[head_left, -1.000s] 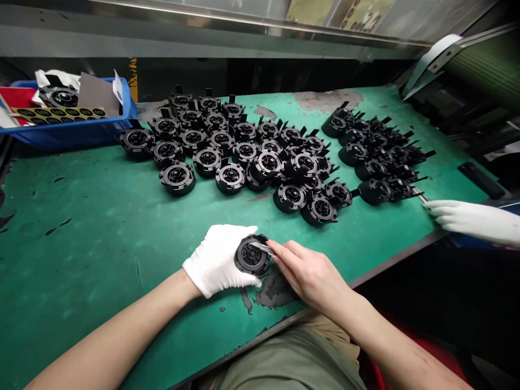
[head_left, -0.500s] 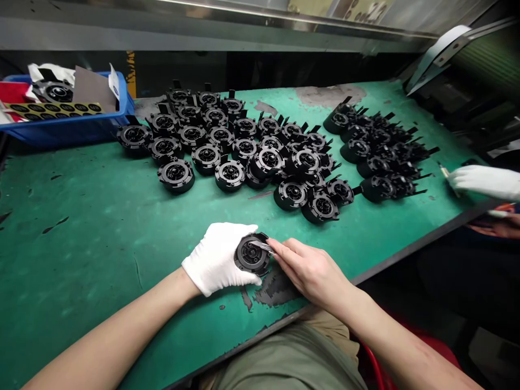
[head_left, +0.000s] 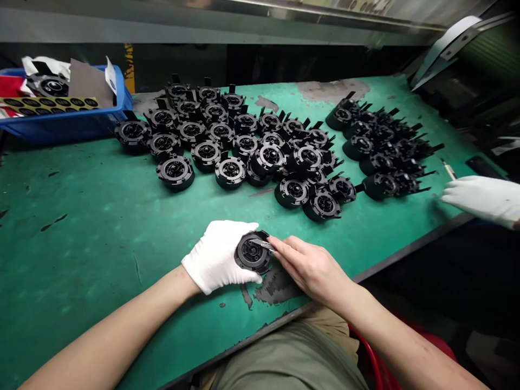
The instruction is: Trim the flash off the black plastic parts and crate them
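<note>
My left hand [head_left: 221, 257], in a white glove, wraps round a round black plastic part [head_left: 252, 253] from its left side. The part's ringed face, with small bosses in the middle, is turned up toward me. My right hand [head_left: 306, 265] is bare and pinches a small pointed metal blade [head_left: 263, 245]. The blade's tip lies over the upper part of the ringed face; whether it touches cannot be made out. Its rear end is hidden inside my fingers. Both hands are low over the green table mat [head_left: 101, 238], near the front edge.
Many similar black round parts [head_left: 229, 170] stand clustered behind my hands, with another group [head_left: 379, 157] farther right. A blue bin [head_left: 60, 127] holding a part and a sticker sheet is at left. A co-worker's gloved hand [head_left: 483, 197] is at right, by a pale stick-like tool [head_left: 449, 169].
My hands, the part and the blade hold almost the same position. The co-worker's gloved hand has moved slightly down and left, and their other hand has gone from view.
</note>
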### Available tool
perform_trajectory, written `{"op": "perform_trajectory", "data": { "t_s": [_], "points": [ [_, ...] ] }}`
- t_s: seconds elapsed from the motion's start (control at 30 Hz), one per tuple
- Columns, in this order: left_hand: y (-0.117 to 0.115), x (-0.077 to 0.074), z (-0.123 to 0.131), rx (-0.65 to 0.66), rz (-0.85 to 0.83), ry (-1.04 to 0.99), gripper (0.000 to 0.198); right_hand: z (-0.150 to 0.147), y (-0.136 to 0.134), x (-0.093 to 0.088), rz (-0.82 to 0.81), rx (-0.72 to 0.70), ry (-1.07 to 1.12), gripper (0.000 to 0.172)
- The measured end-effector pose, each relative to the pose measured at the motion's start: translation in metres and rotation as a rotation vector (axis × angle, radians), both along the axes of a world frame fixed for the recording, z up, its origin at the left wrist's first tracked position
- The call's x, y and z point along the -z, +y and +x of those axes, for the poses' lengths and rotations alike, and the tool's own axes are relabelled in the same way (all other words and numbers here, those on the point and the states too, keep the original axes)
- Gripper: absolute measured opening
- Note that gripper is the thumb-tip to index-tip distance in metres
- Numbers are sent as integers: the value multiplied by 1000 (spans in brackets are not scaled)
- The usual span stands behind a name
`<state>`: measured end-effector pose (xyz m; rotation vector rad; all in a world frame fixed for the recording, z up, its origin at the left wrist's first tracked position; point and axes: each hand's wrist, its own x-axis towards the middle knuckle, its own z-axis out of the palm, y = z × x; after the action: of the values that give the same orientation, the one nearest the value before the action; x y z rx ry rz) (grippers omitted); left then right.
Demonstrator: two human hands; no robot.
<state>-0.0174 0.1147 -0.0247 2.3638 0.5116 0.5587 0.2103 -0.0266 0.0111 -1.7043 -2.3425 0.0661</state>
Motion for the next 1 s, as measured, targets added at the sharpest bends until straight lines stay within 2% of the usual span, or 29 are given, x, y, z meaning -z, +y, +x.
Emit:
{"op": "perform_trajectory", "data": {
  "t_s": [0.13,0.27,0.43,0.67,1.0],
  "points": [
    [0,0,0,-7,-1,-19,100,-2,-2,-1,42,3,-85,34],
    [0,-4,2,1,-24,13,89,-4,-4,-5,42,-14,-167,40],
    [2,-11,5,-9,-46,63,81,2,2,-10,68,-115,-197,53],
    [3,-10,5,12,-60,62,79,18,16,-8,60,-256,-198,58],
    [3,-6,2,16,-29,25,92,31,27,-9,41,-321,-197,59]
  ]
}}
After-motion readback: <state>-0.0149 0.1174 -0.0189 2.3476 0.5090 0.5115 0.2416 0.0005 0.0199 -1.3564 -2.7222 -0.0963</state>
